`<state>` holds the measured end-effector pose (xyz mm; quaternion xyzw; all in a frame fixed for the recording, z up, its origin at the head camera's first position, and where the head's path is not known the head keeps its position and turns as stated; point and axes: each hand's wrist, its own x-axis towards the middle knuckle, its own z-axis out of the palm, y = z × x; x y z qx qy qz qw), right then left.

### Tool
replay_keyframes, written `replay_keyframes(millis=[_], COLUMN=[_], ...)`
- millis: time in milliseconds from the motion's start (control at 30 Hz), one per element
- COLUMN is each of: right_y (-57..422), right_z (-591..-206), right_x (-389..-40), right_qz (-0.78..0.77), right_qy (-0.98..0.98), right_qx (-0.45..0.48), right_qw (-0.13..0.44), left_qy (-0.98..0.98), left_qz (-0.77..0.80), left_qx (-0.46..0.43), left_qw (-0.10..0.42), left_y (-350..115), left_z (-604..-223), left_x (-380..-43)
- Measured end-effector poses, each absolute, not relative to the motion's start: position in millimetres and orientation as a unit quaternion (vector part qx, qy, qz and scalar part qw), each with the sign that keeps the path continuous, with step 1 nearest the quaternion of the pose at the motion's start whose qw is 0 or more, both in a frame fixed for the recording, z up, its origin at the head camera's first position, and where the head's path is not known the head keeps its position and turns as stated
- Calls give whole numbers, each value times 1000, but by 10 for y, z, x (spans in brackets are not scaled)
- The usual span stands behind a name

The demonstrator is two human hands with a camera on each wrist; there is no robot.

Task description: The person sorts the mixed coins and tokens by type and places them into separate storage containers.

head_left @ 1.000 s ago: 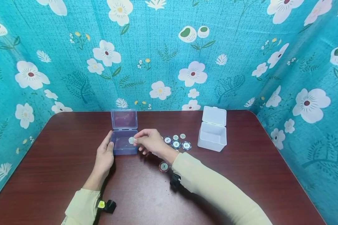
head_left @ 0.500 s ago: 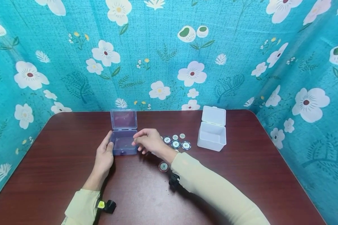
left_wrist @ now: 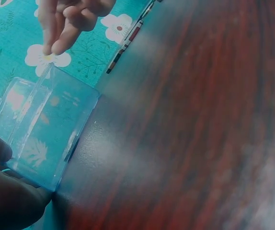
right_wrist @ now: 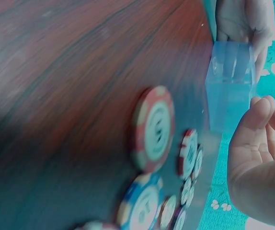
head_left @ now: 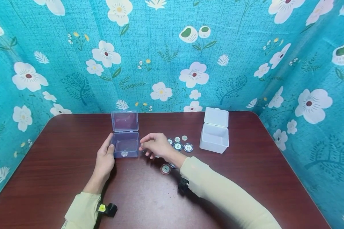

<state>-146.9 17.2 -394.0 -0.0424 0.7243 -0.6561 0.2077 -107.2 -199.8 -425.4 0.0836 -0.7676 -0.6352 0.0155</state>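
Observation:
A clear blue plastic box (head_left: 126,144), its lid raised, stands on the table in the head view. My left hand (head_left: 105,156) holds its left side, with the thumb near the front corner. Inside the box, by the front wall, shows a small silvery coin (head_left: 124,153). Just off the box's right side hovers my right hand (head_left: 157,145), its thumb and forefinger close together with nothing visible between them. In the right wrist view these fingertips (right_wrist: 262,108) appear right by the box rim. Several poker chips (head_left: 177,146) lie under and beyond the right hand, some hidden by it.
An open white box (head_left: 215,138) stands to the right of the chips. Two small silvery coins (head_left: 177,139) lie behind the chips. A red-edged chip (head_left: 165,169) lies nearest the front of the dark wooden table (head_left: 149,197). A floral curtain (head_left: 160,57) hangs behind.
The coin that the right fingers pinched over the box now lies inside by its front wall. My right hand has drawn back slightly to the right. The left hand stays on the box.

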Motion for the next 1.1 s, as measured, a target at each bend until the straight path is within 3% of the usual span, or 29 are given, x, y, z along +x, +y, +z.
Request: replay_keyframes(millis=[1100], right_y=[1419], right_z=[-4235], right_x=[-1282], right_qz=[-595], right_qy=[780], right_qx=[-51], right_qw=[188], left_qy=[-776], left_qz=[-624], left_qx=[87], left_qw=[15], left_y=[-1990], left_z=[-4243], left_x=[-1077])
